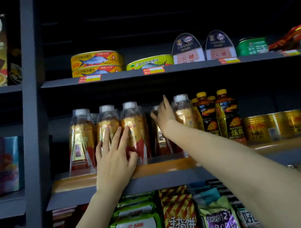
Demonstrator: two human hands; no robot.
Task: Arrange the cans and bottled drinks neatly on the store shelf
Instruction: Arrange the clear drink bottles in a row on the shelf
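Amber drink in clear bottles (132,131)

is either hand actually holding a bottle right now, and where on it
Right hand reaches round the neck of a set-back bottle; whether it grips cannot be told. Left hand holds nothing, straight fingers pressed on front bottles' labels.

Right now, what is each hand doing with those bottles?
Left hand: open, straight fingers resting against the front bottles.
Right hand: reaching in around a set-back bottle; whether it grips cannot be told.
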